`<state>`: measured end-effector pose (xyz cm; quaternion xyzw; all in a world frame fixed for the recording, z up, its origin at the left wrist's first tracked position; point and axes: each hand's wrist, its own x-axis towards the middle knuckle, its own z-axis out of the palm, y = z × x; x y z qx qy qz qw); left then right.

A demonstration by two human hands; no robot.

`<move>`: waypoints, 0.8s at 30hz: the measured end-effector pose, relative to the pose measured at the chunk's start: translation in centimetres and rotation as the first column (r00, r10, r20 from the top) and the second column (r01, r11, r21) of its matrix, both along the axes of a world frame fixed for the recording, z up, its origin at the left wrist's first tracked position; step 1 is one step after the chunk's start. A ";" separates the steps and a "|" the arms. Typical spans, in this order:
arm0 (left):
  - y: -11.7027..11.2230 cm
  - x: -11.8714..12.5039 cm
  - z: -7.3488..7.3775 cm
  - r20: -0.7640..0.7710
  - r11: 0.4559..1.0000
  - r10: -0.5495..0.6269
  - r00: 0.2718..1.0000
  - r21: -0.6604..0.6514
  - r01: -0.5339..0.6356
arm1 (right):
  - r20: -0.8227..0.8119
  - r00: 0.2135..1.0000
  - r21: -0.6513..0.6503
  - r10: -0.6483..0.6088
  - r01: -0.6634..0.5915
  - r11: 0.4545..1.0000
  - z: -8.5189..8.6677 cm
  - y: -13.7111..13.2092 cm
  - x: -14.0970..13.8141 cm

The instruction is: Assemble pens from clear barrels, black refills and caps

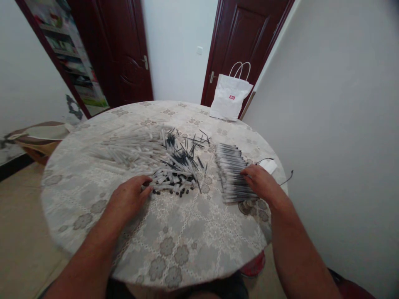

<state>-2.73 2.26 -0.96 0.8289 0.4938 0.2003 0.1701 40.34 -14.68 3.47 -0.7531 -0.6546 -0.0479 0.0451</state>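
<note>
My right hand [260, 182] is at the right of the table, fingers bent and closed over a pen in a neat stack of white pens [232, 170] with dark ends. Its fingertips are partly hidden, and the pens under the palm do not show. My left hand [132, 193] hovers at the near left edge of a heap of short white and black pen caps [170, 179]. Its thumb and forefinger are a little apart. Behind the caps lie loose dark pen refills [183, 158] and a spread of white pen barrels [127, 147].
The round table [193, 236] has a patterned lace cloth. A white paper bag [230, 97] stands at its far right edge. Beside my right hand are a white item [268, 165] and a thin dark cord [287, 178]. A wooden stool [40, 139] stands left, a wall right.
</note>
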 end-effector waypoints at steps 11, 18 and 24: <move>-0.7 0.2 -0.4 0.034 0.999 -0.017 0.999 0.033 0.016 | 0.049 0.998 0.164 0.032 -0.040 0.986 0.3 1.3 -3.6; -1.3 0.7 0.1 0.077 0.998 -0.022 0.997 0.066 0.017 | -0.062 0.984 0.014 0.165 -0.165 0.986 2.0 5.5 -13.4; -2.0 1.2 0.5 0.120 0.992 -0.028 0.992 0.126 0.013 | -0.021 0.994 -0.009 0.105 -0.106 0.994 -0.1 9.0 -17.4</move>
